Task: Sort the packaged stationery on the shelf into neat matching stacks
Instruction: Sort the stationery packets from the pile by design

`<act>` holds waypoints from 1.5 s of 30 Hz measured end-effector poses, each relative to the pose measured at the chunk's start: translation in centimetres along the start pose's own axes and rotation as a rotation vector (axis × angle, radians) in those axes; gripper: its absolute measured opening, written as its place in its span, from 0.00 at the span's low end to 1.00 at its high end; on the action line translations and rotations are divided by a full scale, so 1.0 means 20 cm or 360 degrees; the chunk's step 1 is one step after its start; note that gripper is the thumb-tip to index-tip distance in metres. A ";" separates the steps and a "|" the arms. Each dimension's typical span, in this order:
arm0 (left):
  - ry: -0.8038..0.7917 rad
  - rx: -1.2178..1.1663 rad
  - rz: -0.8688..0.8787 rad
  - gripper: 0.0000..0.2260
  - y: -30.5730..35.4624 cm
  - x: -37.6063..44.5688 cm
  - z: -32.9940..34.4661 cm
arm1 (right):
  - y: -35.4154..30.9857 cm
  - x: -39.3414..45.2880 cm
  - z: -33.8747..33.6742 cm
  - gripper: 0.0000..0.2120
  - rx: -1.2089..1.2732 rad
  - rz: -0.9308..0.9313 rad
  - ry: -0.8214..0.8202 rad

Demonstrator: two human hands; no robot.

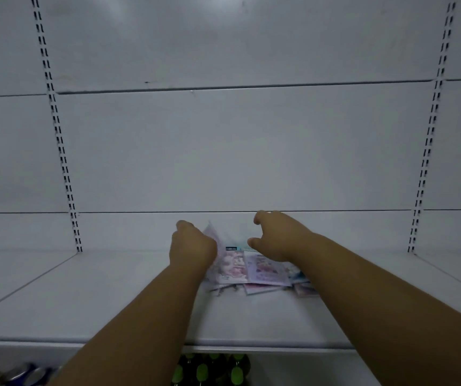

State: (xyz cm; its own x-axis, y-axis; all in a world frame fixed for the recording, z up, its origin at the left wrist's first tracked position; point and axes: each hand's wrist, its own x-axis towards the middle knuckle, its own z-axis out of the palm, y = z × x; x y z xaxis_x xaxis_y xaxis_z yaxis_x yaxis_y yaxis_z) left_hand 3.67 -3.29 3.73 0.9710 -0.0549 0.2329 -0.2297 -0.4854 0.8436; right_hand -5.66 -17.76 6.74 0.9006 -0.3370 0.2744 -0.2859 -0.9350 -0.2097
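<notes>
A loose pile of flat pink and pale blue stationery packets [262,270] lies on the white shelf [112,296], near its middle. My left hand [193,246] grips one blurred pinkish packet [212,232] and holds it tilted up at the pile's left edge. Over the back of the pile hovers my right hand [276,235], fingers curled and apart, with nothing in it. Both forearms reach in from the bottom of the view and hide part of the pile.
White back panels [237,149] with slotted uprights [65,168] close off the rear of the shelf. Below the shelf's front edge are dark bottles with green labels [215,369] and some cans [14,374] at the lower left.
</notes>
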 end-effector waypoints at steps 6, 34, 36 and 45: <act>-0.0080 -0.1023 0.0056 0.04 0.01 -0.06 -0.17 | -0.01 -0.04 0.13 0.16 -0.0141 0.0233 -0.0219; -0.0995 -0.1267 0.0285 0.08 0.33 -0.57 0.31 | 0.52 -0.78 -0.38 0.05 0.1164 0.0669 0.1288; -0.1051 -0.1237 0.0296 0.07 0.44 -0.71 0.48 | 0.70 -0.92 -0.49 0.06 0.1136 0.0663 0.1321; -0.1375 -0.1071 0.0095 0.05 1.02 -1.31 1.24 | 1.55 -1.35 -0.88 0.06 0.1194 0.0643 0.1250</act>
State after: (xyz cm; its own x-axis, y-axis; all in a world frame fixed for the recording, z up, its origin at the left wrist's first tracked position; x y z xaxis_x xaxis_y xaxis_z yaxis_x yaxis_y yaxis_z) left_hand -24.86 -33.43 2.78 0.6161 -0.7830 0.0861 -0.0122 0.0998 0.9949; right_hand -44.55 -39.53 9.27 0.2613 -0.8178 0.5129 -0.0035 -0.5321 -0.8467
